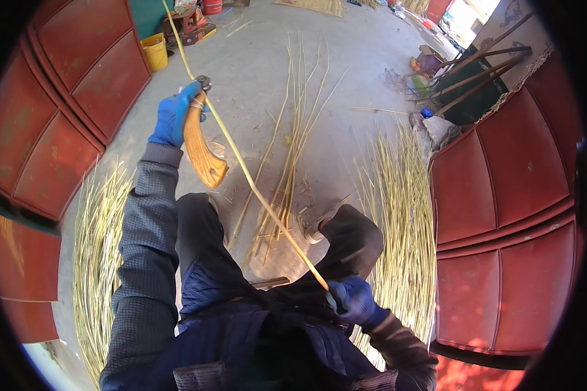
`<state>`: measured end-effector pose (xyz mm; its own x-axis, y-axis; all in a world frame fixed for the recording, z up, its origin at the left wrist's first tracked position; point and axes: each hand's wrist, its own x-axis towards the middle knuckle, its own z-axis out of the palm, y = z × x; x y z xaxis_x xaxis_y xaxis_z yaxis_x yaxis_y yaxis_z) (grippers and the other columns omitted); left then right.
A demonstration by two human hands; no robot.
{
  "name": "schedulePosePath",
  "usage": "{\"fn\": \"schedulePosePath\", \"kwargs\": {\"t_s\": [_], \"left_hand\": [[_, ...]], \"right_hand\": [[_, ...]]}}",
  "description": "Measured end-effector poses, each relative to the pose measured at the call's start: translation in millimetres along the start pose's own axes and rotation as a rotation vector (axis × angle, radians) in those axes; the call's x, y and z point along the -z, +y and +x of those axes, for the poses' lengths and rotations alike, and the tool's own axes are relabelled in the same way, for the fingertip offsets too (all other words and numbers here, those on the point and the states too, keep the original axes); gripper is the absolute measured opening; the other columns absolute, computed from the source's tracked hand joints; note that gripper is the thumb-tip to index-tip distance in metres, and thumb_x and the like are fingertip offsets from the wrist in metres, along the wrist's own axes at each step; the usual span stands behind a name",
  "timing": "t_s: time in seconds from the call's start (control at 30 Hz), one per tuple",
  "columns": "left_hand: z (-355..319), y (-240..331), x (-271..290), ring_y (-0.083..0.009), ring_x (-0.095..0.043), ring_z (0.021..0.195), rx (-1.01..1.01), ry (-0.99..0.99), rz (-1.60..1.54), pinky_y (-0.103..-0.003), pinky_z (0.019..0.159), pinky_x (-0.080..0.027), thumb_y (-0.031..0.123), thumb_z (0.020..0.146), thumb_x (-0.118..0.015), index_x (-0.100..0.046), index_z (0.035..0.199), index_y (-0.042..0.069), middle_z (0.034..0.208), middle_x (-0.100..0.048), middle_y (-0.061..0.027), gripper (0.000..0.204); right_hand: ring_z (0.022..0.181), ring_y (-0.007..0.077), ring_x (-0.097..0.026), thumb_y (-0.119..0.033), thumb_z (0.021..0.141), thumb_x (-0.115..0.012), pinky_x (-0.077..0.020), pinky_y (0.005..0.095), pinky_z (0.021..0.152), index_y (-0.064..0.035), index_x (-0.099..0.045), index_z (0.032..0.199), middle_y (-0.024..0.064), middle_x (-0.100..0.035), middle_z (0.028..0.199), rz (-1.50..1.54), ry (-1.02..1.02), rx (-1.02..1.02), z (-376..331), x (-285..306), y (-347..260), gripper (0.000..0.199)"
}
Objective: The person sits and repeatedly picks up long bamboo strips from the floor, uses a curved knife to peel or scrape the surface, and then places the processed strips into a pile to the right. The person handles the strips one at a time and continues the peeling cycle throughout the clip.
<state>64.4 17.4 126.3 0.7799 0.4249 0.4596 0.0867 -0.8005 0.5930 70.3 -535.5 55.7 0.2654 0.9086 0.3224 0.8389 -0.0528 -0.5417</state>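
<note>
My left hand (174, 118), in a blue glove, is closed around a tool with a curved wooden handle (202, 148). Dark metal (204, 83) shows at the tool's upper end; its exact kind I cannot make out. Past that metal runs a long thin yellowish cane (246, 171), slanting from the top left down to my lap. Whether the cane touches the metal is unclear. Its thicker lower end sits in my right hand (353, 301), which is gloved in blue and closed on it. Between my feet, several loose canes (296, 133) lie on the floor.
Large bundles of canes lie at my left (101, 254) and right (403, 241). Red panelled doors (502, 182) flank both sides. A yellow bucket (154, 52) stands at the far left. Long-handled tools (482, 72) lean at the far right. Short cane scraps litter the grey floor (254, 58).
</note>
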Motion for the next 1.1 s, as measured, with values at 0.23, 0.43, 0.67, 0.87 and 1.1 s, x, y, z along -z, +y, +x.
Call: {"fn": "schedulePosePath", "kwargs": {"t_s": [0.23,0.43,0.67,0.87,1.1], "left_hand": [[-10,-20,-38,-0.0183,-0.069,0.07,0.065,-0.069,-0.245,-0.031,0.064,-0.059,0.015,0.101,-0.061,-0.054,0.14,0.01,0.094,-0.069,-0.0113,0.04],[-54,97,-98,-0.0136,-0.066,0.067,0.354,-0.145,-0.796,-0.028,0.059,-0.056,0.039,0.103,-0.06,-0.07,0.111,-0.001,0.082,-0.067,-0.0077,0.042],[-72,138,-113,-0.0134,-0.067,0.064,0.382,-0.187,-0.716,-0.028,0.056,-0.055,0.035,0.101,-0.063,-0.069,0.106,-0.002,0.081,-0.067,-0.0061,0.038],[-31,21,-81,-0.0174,-0.069,0.069,0.042,-0.114,-0.3,-0.03,0.063,-0.058,0.018,0.099,-0.063,-0.061,0.133,0.007,0.086,-0.069,-0.0092,0.036],[18,-81,-9,-0.0185,-0.069,0.077,0.482,0.149,-0.515,-0.031,0.069,-0.058,0.029,0.102,-0.061,-0.069,0.122,0.003,0.097,-0.07,-0.0117,0.034]], "right_hand": [[0.068,0.0322,-0.068,-0.009,0.086,-0.072,-0.0536,0.0421,0.065,-0.0035,-0.068,0.116,0.0121,-0.069,0.077,-0.007,-0.17,-0.407,-130,42,-35,0.031],[0.087,0.0202,-0.071,-0.018,0.1,-0.066,-0.0554,0.0339,0.08,0.0007,-0.054,0.141,0.0142,-0.071,0.097,0.359,0.046,-0.369,31,18,21,0.047],[0.061,0.0294,-0.066,-0.015,0.1,-0.061,-0.0514,0.0394,0.056,-0.0069,-0.064,0.114,0.0131,-0.063,0.072,0.037,0.396,-0.239,171,-35,48,0.016],[0.053,0.0276,-0.059,-0.008,0.083,-0.07,-0.0456,0.0423,0.051,-0.0042,-0.062,0.109,0.007,-0.058,0.065,-0.023,0.017,-0.214,30,21,11,0.028],[0.054,0.0318,-0.058,-0.004,0.078,-0.068,-0.0472,0.0435,0.055,-0.0088,-0.066,0.076,0.0095,-0.058,0.061,-0.344,-0.026,-0.486,-191,40,-54,0.006]]}}
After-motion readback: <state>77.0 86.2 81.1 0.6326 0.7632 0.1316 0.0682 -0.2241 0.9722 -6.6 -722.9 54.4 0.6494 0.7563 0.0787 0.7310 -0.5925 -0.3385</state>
